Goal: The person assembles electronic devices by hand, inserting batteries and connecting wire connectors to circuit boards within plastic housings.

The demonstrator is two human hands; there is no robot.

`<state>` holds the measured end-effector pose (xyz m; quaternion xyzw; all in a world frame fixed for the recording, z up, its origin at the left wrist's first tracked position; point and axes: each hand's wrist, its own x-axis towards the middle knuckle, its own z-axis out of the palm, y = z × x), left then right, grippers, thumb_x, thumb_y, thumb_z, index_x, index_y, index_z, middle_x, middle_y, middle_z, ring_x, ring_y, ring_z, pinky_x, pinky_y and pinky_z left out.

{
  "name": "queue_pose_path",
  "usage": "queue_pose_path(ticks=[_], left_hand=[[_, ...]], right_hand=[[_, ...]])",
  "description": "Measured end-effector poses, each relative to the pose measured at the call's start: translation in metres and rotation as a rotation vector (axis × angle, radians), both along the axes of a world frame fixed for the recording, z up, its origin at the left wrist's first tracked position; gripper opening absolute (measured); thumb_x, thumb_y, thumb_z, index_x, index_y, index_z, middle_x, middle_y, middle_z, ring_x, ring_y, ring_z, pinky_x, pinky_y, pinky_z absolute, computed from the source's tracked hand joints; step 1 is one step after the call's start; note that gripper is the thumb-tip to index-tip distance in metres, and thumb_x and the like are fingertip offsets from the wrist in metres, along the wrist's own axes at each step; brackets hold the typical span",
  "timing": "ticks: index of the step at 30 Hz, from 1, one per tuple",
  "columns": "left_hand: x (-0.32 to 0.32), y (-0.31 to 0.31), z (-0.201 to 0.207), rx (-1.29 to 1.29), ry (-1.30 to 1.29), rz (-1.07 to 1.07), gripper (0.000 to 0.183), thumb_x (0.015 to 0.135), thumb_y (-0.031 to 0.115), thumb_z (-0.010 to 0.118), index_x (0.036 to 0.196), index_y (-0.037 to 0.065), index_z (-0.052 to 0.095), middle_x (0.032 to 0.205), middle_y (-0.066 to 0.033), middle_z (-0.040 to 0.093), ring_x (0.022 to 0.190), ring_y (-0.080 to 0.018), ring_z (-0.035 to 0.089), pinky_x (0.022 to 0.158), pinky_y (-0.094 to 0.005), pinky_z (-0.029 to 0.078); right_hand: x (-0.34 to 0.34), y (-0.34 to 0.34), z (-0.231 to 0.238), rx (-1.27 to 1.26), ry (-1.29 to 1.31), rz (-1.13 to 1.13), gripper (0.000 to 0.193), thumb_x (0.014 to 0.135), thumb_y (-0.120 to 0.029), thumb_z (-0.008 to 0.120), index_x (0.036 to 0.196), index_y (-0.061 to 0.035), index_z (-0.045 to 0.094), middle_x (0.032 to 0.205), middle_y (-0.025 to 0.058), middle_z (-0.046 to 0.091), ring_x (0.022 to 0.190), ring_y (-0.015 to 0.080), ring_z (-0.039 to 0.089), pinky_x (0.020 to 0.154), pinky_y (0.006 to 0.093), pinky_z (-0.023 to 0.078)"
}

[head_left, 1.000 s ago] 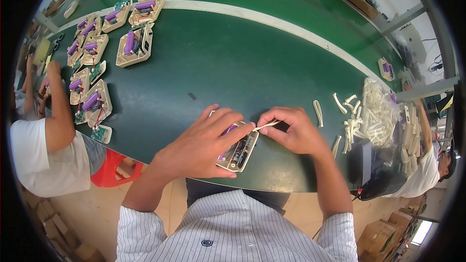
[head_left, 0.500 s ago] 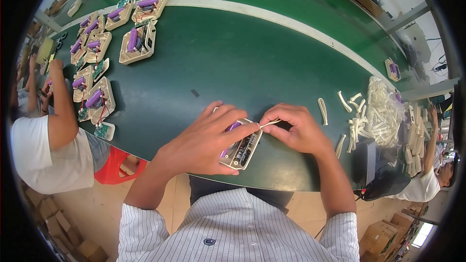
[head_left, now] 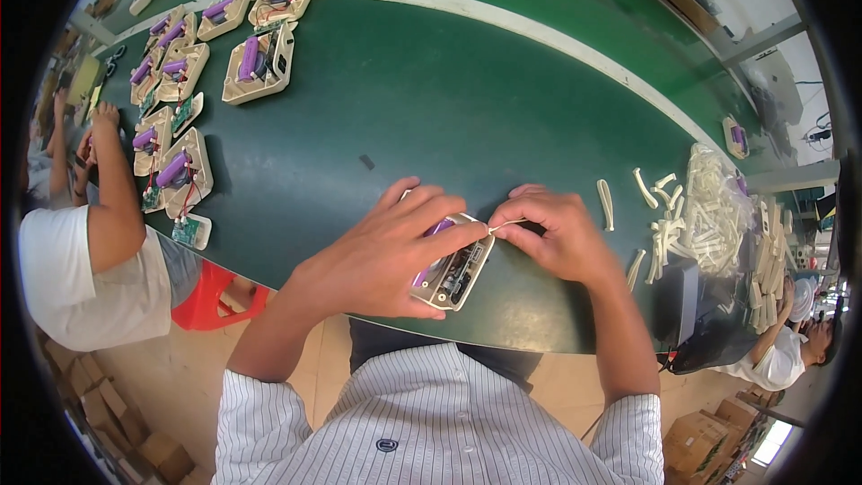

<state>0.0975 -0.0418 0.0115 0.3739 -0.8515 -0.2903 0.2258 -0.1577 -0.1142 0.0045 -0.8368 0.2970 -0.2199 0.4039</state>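
Note:
My left hand (head_left: pixel 392 249) is closed over a cream plastic housing half (head_left: pixel 446 296) near the table's front edge. Inside the housing show a purple cylindrical battery (head_left: pixel 440 227) and a dark circuit board (head_left: pixel 462 271); my fingers cover the rest. At the housing's far right corner, my right hand (head_left: pixel 558 232) pinches a thin cream strap (head_left: pixel 507 224) between thumb and forefinger. The strap's near end meets the corner beside my left fingertip. Whether it passes through the housing there, I cannot tell.
Several similar housings with purple batteries (head_left: pixel 256 63) stand at the left. A small dark piece (head_left: pixel 366 162) lies mid-table. Loose cream straps (head_left: pixel 662 224), a clear bag of straps (head_left: pixel 709 207) and a grey box (head_left: pixel 675 301) are at the right. Co-workers sit on both sides.
Both hands and the housing sit slightly farther right in view. My right fingers still pinch the strap, now with less of it showing. The co-worker at the right has lowered an arm.

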Motion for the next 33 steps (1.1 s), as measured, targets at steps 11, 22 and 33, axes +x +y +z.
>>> queue_pose_path(ticks=[11,22,33], left_hand=[[-0.001,0.001,-0.003,-0.071,-0.018,0.012,0.083,0.058,0.028,0.091,0.134,0.012,0.06,0.126,-0.0107,0.056,0.121,-0.0337,0.05,0.114,-0.0542,0.031],[-0.004,0.005,0.005,0.0,0.0,0.022,0.098,0.058,0.022,0.091,0.145,0.009,0.048,0.131,-0.0135,0.053,0.125,-0.0349,0.049,0.114,-0.0523,0.032],[-0.007,-0.007,0.012,-0.046,-0.062,-0.045,0.085,0.059,0.017,0.089,0.137,0.008,0.058,0.13,-0.0146,0.052,0.12,-0.0361,0.05,0.104,-0.0464,0.039]], right_hand=[[0.0,0.004,0.0,-0.168,0.134,-0.017,0.012,0.084,-0.012,0.079,0.095,-0.0129,0.076,0.087,0.0042,0.072,0.094,0.024,0.067,0.113,0.05,0.038],[-0.012,0.023,0.0,-0.138,0.09,-0.183,0.034,0.086,-0.015,0.078,0.119,-0.0127,0.071,0.121,0.0071,0.071,0.123,0.0293,0.062,0.12,0.053,0.032],[-0.013,0.03,0.007,-0.177,0.027,-0.234,0.027,0.087,-0.012,0.075,0.114,-0.0087,0.073,0.119,0.0099,0.072,0.122,0.0314,0.061,0.116,0.0511,0.039]])
